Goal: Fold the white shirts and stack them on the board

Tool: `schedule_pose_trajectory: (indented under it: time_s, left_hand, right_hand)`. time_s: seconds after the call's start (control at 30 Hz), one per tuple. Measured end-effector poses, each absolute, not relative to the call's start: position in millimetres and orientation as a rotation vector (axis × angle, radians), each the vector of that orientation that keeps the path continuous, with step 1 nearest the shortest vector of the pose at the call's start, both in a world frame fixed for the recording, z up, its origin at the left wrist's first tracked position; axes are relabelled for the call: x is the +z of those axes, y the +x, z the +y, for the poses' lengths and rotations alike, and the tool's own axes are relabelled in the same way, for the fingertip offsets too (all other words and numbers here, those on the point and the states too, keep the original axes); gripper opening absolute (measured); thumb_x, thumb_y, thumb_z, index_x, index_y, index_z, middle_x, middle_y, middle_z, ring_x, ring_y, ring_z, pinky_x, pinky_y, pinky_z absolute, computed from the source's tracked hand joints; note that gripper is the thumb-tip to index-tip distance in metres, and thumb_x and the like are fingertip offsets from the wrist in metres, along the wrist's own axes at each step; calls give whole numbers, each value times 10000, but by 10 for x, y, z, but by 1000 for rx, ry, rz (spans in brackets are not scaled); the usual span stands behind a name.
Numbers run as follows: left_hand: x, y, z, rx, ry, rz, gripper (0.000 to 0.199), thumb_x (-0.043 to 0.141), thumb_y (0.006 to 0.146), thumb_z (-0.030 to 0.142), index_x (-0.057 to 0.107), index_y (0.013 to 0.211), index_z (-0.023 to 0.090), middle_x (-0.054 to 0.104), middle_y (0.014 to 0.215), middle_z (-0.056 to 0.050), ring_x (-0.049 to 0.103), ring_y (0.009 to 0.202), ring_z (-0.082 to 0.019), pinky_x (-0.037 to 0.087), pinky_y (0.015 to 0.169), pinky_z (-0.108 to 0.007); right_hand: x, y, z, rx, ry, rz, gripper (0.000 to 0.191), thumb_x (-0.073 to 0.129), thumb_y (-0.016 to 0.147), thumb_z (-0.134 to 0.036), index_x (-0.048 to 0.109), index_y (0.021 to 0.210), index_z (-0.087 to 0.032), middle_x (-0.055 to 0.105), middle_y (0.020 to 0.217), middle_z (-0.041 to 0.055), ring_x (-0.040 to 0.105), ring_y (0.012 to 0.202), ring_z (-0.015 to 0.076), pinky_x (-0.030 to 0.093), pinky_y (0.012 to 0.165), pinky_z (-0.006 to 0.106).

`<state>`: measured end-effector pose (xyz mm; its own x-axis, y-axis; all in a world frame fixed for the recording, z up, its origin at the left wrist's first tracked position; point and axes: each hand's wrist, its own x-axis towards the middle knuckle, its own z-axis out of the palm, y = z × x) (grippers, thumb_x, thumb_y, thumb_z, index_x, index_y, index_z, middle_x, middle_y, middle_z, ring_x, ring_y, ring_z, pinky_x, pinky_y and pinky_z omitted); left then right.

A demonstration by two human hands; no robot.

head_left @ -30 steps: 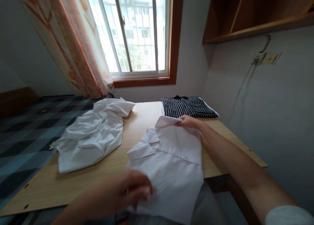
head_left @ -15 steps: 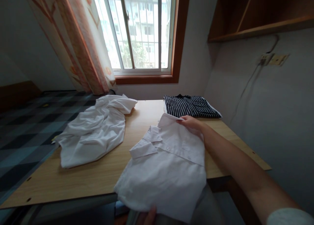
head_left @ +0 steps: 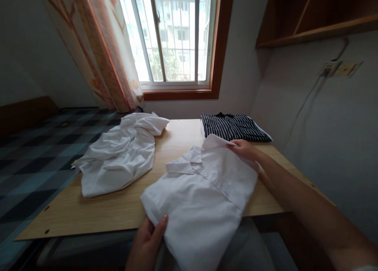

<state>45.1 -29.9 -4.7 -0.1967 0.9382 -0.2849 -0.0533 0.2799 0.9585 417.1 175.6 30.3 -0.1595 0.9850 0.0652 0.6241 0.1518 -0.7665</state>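
Observation:
A white collared shirt (head_left: 201, 208) with small buttons hangs partly over the front edge of the wooden board (head_left: 97, 219). Its collar faces up and toward the window. My right hand (head_left: 243, 149) pinches the fabric at the shirt's far right corner, lifting it near the striped garment. Lower down, my left hand (head_left: 147, 241) grips the shirt's left side, thumb on top and the other fingers partly hidden under the cloth. The shirt's lower end drops below the board's edge, out of full view.
A rumpled white garment (head_left: 121, 156) lies on the board's left part. At the back right is a folded black-and-white striped garment (head_left: 233, 127) with white cloth under it. A checked bed (head_left: 32, 160) adjoins on the left; a wooden shelf (head_left: 319, 30) overhangs the right.
My left hand has come up from the bottom edge to the shirt's left side. The right hand keeps its pinch, and the shirt has shifted slightly right and tilted. The view has turned a little.

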Motion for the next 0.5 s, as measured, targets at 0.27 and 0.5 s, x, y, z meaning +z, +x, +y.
schedule_pose_trajectory:
  time_s: [0.27, 0.5]
  left_hand:
    - [173, 256, -31, 1092, 887, 1577, 504, 768, 681, 596, 712, 989, 202, 766, 769, -37, 715, 703, -258, 558, 566, -275]
    - [186, 305, -311, 855, 1150, 1562, 491, 801, 616, 640, 739, 840, 208, 785, 904, -62, 710, 918, -344, 585, 748, -337]
  right_hand:
    - [283, 4380, 1148, 1067, -1627, -1801, 543, 592, 824, -653, 766, 1023, -179, 759, 1025, 86, 681, 922, 298, 531, 750, 332]
    - [163, 4527, 830, 1060, -1683, -1752, 511, 598, 815, -635, 770, 987, -186, 763, 1004, 86, 690, 930, 320, 539, 781, 369]
